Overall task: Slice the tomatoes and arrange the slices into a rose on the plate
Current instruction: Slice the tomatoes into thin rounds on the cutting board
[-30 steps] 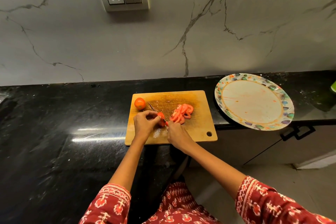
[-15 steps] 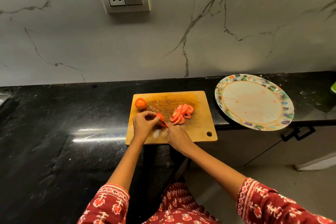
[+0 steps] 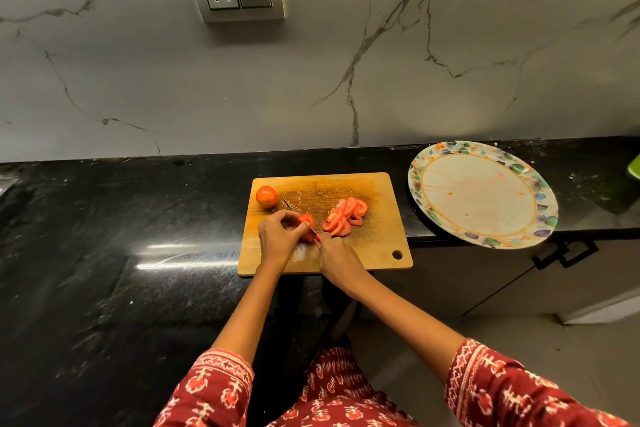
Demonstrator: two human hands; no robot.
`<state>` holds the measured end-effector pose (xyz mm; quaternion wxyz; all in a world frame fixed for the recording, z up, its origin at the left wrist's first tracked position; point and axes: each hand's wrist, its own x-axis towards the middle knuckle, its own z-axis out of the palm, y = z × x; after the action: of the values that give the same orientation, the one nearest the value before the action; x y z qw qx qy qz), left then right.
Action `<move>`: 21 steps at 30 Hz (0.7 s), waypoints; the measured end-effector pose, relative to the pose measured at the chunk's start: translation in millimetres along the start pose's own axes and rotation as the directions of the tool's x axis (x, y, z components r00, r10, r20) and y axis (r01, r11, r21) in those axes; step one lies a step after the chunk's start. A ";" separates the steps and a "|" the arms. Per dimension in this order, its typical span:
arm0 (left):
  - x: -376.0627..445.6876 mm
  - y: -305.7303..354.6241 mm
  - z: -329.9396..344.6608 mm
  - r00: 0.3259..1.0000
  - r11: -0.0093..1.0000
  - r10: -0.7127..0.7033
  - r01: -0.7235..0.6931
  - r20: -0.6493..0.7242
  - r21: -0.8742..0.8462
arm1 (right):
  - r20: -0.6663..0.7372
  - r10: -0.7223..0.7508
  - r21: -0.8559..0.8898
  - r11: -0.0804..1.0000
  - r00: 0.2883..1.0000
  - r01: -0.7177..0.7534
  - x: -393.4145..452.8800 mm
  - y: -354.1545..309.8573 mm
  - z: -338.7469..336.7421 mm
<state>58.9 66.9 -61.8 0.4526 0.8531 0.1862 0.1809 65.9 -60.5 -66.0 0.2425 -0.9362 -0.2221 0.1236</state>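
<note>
Red tomato piece point(image 3: 307, 222) pinched – left hand point(image 3: 278, 240) curled; right hand point(image 3: 337, 258) seemingly gripping knife point(image 3: 298, 215).

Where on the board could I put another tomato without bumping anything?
Bare wood lies right of the slices, up to the hole. Also along the far edge between the whole tomato and the slices. The near middle is crowded by both hands and the knife.

Single head-worn wide-angle view is looking forward and steeply down from above the worktop point(image 3: 104, 253), facing the marble wall point(image 3: 346, 80); the cutting board point(image 3: 374, 246) is sitting near frame centre at arm's reach, sleeves point(image 3: 214, 388) entering from the lower edge; no second view is sharing the scene
</note>
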 end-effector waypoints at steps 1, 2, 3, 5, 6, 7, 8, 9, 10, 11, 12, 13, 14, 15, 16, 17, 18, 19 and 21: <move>0.7 0.2 -0.9 1.000 1.000 -0.003 0.003 -0.001 -0.001 | 0.000 -0.005 0.002 1.000 1.000 0.005 -0.3 1.2 0.0; 1.4 -0.1 -1.8 1.000 1.000 -0.006 0.006 -0.003 0.000 | 0.003 -0.008 0.002 1.000 1.000 0.008 -1.7 3.3 0.5; 1.9 -0.9 -3.0 1.000 1.000 -0.009 0.009 -0.006 0.003 | 0.003 -0.012 0.006 1.000 1.000 0.012 -4.0 5.6 1.5; 1.5 -2.4 -4.9 1.000 1.000 -0.015 0.015 -0.014 0.010 | 0.015 -0.015 0.019 1.000 1.000 0.015 -10.6 10.0 2.9; 0.8 -2.8 -5.5 1.000 1.000 -0.013 0.013 -0.014 0.012 | 0.018 -0.014 0.020 1.000 1.000 0.014 -12.5 10.9 3.1; 0.5 -3.1 -5.5 1.000 1.000 -0.013 0.013 -0.009 0.016 | 0.014 -0.012 0.020 1.000 1.000 0.012 -12.4 10.9 3.5; 0.0 -2.5 -5.7 1.000 1.000 -0.009 0.009 -0.004 0.021 | 0.012 -0.006 0.021 1.000 1.000 0.006 -11.1 9.4 3.4; 0.0 -2.2 -5.8 1.000 1.000 -0.006 0.006 -0.001 0.027 | 0.014 0.000 0.024 1.000 1.000 0.000 -8.5 6.9 3.2; 0.0 -2.1 -5.9 1.000 1.000 -0.001 0.001 -0.001 0.030 | 0.021 0.006 0.027 1.000 1.000 -0.006 -5.6 4.3 2.9; 0.0 -2.6 -5.6 1.000 1.000 0.004 -0.004 -0.002 0.029 | 0.025 0.009 0.027 1.000 1.000 -0.009 -3.1 2.5 2.5; -0.1 -3.2 -5.4 1.000 1.000 0.006 -0.006 -0.005 0.029 | 0.026 0.010 0.026 1.000 1.000 -0.011 -1.2 2.0 2.6; -0.2 -3.7 -5.9 1.000 0.999 0.009 -0.009 -0.007 0.031 | 0.021 0.006 0.025 1.000 1.000 -0.006 -0.2 2.6 3.5; -0.5 -4.1 -6.5 1.000 0.999 0.011 -0.011 -0.009 0.034 | 0.018 0.001 0.019 1.000 1.000 -0.001 -0.7 4.0 3.8; -0.6 -5.0 -6.9 1.000 0.999 0.015 -0.014 -0.011 0.033 | 0.014 -0.008 0.005 1.000 1.000 0.008 -2.5 5.9 3.4; -1.1 -5.5 -7.5 1.000 0.999 0.018 -0.017 -0.013 0.031 | 0.009 -0.011 -0.012 1.000 1.000 0.012 -4.5 7.1 2.9; -1.6 -5.6 -7.7 1.000 0.999 0.016 -0.016 -0.012 0.029 | 0.002 -0.010 -0.031 0.999 1.000 0.010 -6.3 8.2 2.9; -2.4 -4.7 -8.2 1.000 1.000 0.016 -0.016 -0.010 0.024 | 0.001 -0.007 -0.053 0.999 1.000 0.007 -7.3 8.6 3.0; -2.8 -4.2 -8.4 1.000 1.000 0.017 -0.016 -0.009 0.017 | 0.003 -0.007 -0.079 0.997 1.000 0.007 -7.7 8.1 2.7; -2.8 -5.0 -7.5 1.000 1.000 0.020 -0.020 -0.004 0.005 | 0.009 -0.004 -0.107 0.994 1.000 0.005 -5.8 6.9 1.7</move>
<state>52.1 73.4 -62.5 0.4484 0.8557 0.1787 0.1866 62.7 -68.0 -70.2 0.1910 -0.9469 -0.2316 0.1152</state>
